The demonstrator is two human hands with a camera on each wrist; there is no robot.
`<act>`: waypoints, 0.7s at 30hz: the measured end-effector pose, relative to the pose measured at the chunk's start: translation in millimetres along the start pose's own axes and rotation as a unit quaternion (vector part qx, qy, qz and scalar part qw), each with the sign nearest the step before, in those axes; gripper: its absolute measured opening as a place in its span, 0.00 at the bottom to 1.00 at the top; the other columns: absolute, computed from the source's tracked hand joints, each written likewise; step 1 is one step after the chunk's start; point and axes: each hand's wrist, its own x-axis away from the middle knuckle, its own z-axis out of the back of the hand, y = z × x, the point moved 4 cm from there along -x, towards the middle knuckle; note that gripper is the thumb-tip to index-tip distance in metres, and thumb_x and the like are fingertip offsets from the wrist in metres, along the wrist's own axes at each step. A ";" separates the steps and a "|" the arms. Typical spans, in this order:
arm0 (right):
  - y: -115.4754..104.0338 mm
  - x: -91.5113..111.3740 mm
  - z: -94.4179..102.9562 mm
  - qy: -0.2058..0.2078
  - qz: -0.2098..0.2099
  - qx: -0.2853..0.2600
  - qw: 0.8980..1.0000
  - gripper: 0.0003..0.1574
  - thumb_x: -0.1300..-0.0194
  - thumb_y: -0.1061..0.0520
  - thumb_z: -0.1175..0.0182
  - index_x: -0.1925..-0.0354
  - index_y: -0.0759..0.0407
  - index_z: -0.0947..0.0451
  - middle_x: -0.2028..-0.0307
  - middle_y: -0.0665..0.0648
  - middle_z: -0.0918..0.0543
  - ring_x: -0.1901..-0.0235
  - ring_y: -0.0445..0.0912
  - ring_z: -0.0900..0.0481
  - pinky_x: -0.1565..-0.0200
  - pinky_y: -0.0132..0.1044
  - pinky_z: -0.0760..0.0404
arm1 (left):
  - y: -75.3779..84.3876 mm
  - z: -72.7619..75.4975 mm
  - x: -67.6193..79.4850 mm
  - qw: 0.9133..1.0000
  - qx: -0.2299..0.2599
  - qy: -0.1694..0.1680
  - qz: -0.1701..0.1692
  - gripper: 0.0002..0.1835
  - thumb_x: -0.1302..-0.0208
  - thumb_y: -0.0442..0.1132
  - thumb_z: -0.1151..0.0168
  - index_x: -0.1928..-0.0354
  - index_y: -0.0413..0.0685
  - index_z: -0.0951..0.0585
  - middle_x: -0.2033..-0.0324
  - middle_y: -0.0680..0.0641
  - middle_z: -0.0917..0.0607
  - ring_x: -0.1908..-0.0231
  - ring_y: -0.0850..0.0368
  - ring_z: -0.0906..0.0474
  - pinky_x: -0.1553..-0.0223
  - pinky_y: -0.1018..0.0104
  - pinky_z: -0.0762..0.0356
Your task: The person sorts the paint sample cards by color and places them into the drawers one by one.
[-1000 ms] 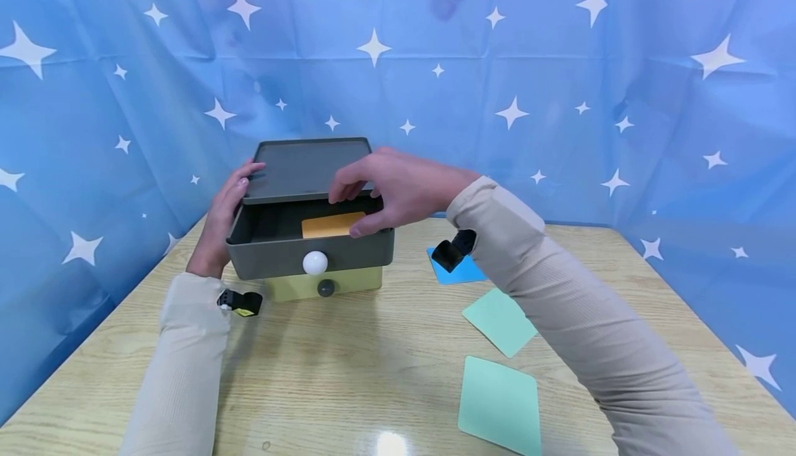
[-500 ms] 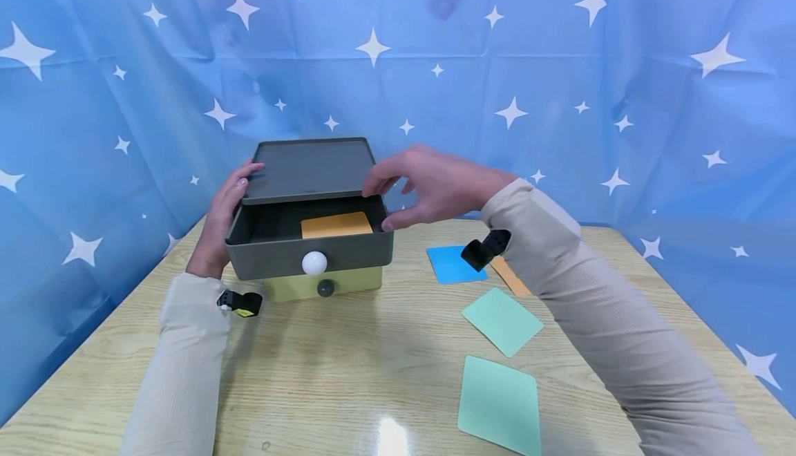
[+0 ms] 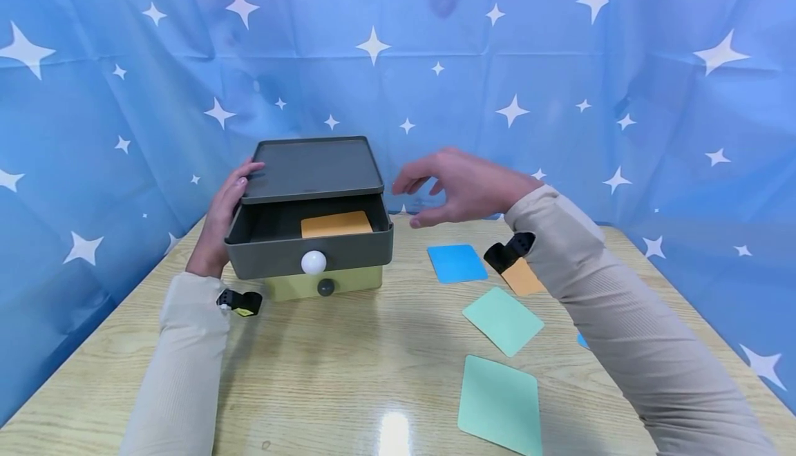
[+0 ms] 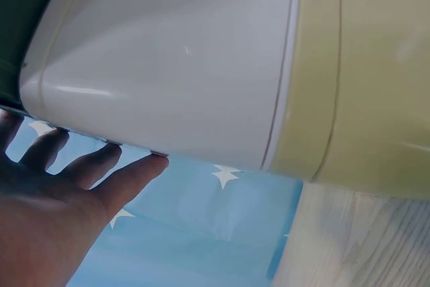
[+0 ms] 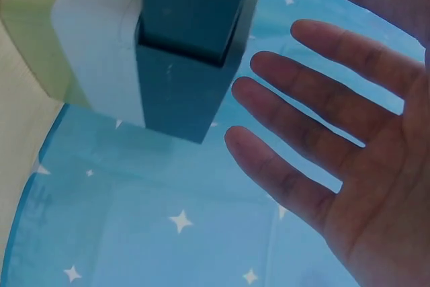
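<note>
A small stacked drawer box stands at the left of the table in the head view. Its dark grey top drawer (image 3: 267,257), with a white knob (image 3: 314,262), is pulled out under a dark tray-like top (image 3: 314,166). Inside that drawer lies an orange card (image 3: 336,225). My left hand (image 3: 219,224) rests along the box's left side, and its fingertips touch the side wall in the left wrist view. To the right of the box, my right hand (image 3: 466,185) hovers with fingers spread and holds nothing. The right wrist view shows its fingers (image 5: 302,132) apart from the drawer.
Below the drawer is a yellow-green drawer (image 3: 357,280) with a dark knob (image 3: 325,287). On the table's right lie a blue card (image 3: 457,263), an orange card (image 3: 524,278) and two mint green cards (image 3: 502,321). A starry blue curtain (image 3: 435,97) hangs behind.
My right hand has moved right, from over the open drawer to beside the box. The orange card stays in the drawer. My left hand has kept its place.
</note>
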 end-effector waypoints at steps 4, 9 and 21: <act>7.5 4.4 -4.1 0.001 -0.009 0.003 1.000 0.25 0.39 0.52 0.28 0.44 0.50 0.19 0.45 0.50 0.16 0.44 0.47 0.18 0.44 0.48 0.17 | -0.1 0.1 -0.3 1.000 0.001 0.001 -0.001 0.29 0.21 0.55 0.65 0.25 0.54 0.36 0.18 0.56 0.57 0.19 0.53 0.68 0.22 0.39 0.68; 16.3 10.3 -11.1 -0.003 -0.021 0.005 1.000 0.25 0.39 0.52 0.28 0.44 0.49 0.19 0.45 0.49 0.16 0.44 0.48 0.17 0.44 0.48 0.17 | -1.0 -0.3 -1.3 1.000 0.003 -0.003 0.001 0.29 0.20 0.54 0.66 0.25 0.52 0.37 0.18 0.56 0.58 0.19 0.52 0.69 0.22 0.39 0.69; 34.3 16.6 -28.3 -0.017 -0.050 0.022 0.998 0.27 0.39 0.50 0.28 0.43 0.53 0.20 0.43 0.52 0.16 0.43 0.51 0.17 0.43 0.50 0.18 | 1.0 -1.0 -1.2 1.000 -0.001 -0.001 0.005 0.29 0.20 0.54 0.66 0.25 0.52 0.38 0.18 0.57 0.58 0.19 0.51 0.68 0.22 0.39 0.68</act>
